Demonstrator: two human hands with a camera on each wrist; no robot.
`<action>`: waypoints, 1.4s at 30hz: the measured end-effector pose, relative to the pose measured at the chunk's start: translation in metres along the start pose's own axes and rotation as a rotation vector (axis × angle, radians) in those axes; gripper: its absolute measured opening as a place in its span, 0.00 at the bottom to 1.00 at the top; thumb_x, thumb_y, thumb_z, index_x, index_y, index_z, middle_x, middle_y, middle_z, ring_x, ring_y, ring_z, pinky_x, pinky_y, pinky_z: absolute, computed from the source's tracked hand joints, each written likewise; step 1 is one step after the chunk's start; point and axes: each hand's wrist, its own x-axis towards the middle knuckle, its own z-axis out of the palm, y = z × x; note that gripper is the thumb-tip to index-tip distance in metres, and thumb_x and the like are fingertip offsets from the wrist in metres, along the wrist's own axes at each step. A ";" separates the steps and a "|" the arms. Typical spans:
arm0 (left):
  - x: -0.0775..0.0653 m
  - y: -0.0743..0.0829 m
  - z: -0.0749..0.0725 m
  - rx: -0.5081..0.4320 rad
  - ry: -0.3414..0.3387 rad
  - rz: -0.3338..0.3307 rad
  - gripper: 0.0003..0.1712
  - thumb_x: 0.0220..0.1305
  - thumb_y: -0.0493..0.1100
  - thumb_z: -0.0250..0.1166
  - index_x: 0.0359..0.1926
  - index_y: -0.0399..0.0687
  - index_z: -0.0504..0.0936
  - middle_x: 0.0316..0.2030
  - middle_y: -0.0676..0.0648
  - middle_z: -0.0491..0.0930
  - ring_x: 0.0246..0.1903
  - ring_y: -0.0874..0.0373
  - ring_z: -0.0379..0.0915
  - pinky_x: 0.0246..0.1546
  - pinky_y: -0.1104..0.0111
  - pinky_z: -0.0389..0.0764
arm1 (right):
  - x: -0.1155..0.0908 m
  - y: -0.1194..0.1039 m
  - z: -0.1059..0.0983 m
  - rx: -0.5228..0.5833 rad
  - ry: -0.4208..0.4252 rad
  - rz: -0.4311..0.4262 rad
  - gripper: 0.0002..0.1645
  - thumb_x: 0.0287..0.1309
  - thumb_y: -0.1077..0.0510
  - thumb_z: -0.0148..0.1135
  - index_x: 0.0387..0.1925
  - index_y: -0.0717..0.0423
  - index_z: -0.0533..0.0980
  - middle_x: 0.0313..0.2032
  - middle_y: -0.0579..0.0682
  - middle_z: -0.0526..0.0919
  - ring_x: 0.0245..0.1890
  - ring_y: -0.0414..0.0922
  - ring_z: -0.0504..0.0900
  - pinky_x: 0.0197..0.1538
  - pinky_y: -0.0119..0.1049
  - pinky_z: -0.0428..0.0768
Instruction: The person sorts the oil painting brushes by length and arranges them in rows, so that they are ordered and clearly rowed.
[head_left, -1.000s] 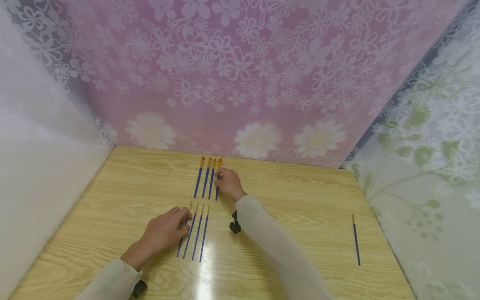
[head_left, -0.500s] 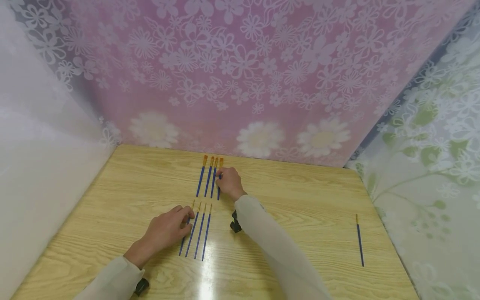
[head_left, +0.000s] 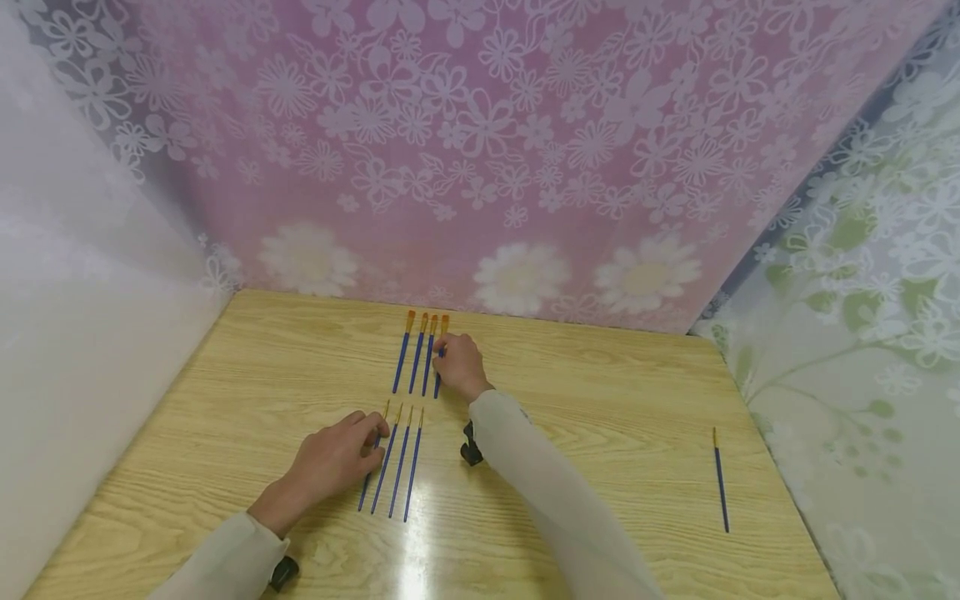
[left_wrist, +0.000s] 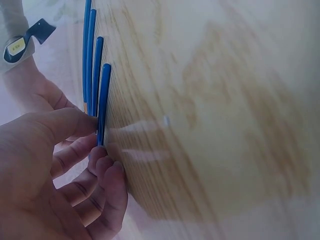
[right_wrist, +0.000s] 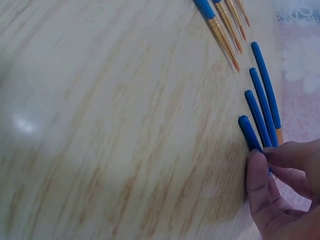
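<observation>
Blue-handled paintbrushes lie in two rows on the wooden table. In the back row, with wide orange bristles, my right hand [head_left: 463, 367] pinches the rightmost flat paintbrush [right_wrist: 248, 132] between thumb and fingers. To its left lie three more brushes, the outermost flat brush [head_left: 401, 362] standing slightly apart. The front row has thin fine-tipped brushes. My left hand [head_left: 330, 457] is at its leftmost fine paintbrush [left_wrist: 104, 95], thumb on one side and fingertips on the other, and covers the middle of it. Beside it lie three more fine brushes, such as this thin brush [head_left: 414, 467].
A single thin paintbrush [head_left: 721, 483] lies apart near the right edge of the wooden table [head_left: 585, 433]. A pink flowered curtain [head_left: 465, 167] hangs behind the far edge, with pale sheets at both sides. Light glares on the tabletop between the arms.
The bristle end of the brush in my right hand has swung slightly right. Both hands stay at their brushes. The head view has shifted a little.
</observation>
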 end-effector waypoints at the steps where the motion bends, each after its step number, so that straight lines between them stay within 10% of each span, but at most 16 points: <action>1: 0.000 0.000 0.000 0.000 -0.001 -0.001 0.11 0.70 0.44 0.70 0.52 0.59 0.82 0.40 0.56 0.79 0.32 0.61 0.70 0.29 0.64 0.74 | 0.001 0.001 0.001 -0.001 0.001 0.001 0.14 0.75 0.64 0.65 0.58 0.60 0.84 0.58 0.62 0.81 0.48 0.52 0.77 0.58 0.53 0.80; 18: 0.000 0.001 0.000 -0.008 -0.004 0.003 0.12 0.71 0.45 0.71 0.52 0.60 0.82 0.41 0.56 0.81 0.33 0.61 0.72 0.29 0.63 0.74 | -0.018 0.002 -0.011 0.112 0.034 -0.010 0.15 0.77 0.61 0.60 0.59 0.59 0.83 0.47 0.55 0.81 0.43 0.50 0.78 0.49 0.48 0.79; 42: -0.001 0.002 0.000 0.000 -0.011 0.006 0.11 0.72 0.45 0.71 0.53 0.60 0.82 0.44 0.57 0.82 0.39 0.62 0.77 0.31 0.63 0.76 | -0.076 0.066 -0.076 0.075 0.049 -0.032 0.15 0.77 0.54 0.61 0.55 0.56 0.85 0.43 0.50 0.86 0.38 0.47 0.84 0.41 0.44 0.83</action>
